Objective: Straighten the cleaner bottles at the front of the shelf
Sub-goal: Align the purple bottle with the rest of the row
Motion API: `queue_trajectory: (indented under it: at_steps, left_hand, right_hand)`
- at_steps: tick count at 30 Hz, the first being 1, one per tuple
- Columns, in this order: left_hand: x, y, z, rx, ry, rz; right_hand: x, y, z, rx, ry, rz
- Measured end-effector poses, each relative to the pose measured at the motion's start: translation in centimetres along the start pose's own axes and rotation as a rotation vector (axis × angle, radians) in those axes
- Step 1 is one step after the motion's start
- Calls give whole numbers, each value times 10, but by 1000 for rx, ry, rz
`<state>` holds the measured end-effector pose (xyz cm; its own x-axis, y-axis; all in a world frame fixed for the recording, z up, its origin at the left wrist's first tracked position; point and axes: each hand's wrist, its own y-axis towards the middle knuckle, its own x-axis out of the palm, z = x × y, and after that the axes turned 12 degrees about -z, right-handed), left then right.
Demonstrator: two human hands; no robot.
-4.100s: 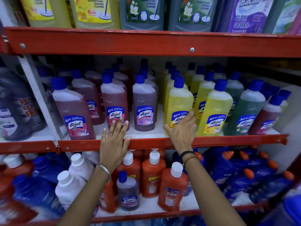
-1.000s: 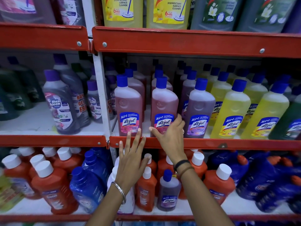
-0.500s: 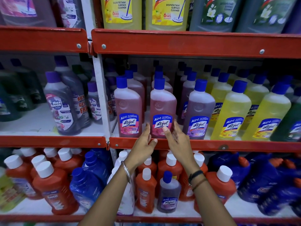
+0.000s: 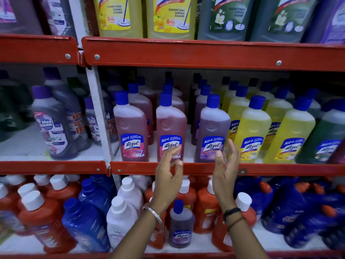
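Blue-capped cleaner bottles stand upright along the front of the middle shelf (image 4: 186, 168): a pink bottle (image 4: 131, 126), a second pink bottle (image 4: 170, 124), a purple bottle (image 4: 211, 128) and yellow bottles (image 4: 253, 131). My left hand (image 4: 169, 171) is open in front of the second pink bottle's label, fingers apart; whether it touches the label is unclear. My right hand (image 4: 226, 165) is open, palm facing left, just right of the purple bottle's label and apart from it. Neither hand holds anything.
A white upright post (image 4: 99, 116) divides the shelf; dark Max Kleen bottles (image 4: 52, 124) stand to its left. Large yellow and green cleaner jugs (image 4: 169, 15) fill the shelf above. Orange, white and blue bottles (image 4: 128, 200) crowd the shelf below my wrists.
Both hands have spread apart from the second pink bottle. The right hand moved rightward past the purple bottle; the left hand rose slightly. Over four seconds the view shifted left along the shelf.
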<state>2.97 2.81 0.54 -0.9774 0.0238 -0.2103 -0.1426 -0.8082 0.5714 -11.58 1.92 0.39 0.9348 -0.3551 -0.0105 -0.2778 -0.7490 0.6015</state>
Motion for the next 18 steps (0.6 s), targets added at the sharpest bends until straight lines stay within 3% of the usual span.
queue_trajectory:
  at_steps: [4,9,18]
  left_hand:
    - [26,15,0,-165,-63,-244]
    - [37,25,-2,-271,-104,-387]
    - [43,28,1,-342,-211,-353]
  right_hand:
    - [-11,8,11,159,39,-201]
    - [-25,14,26,200,128,-224]
    - [-35,17,24,228,269,-236]
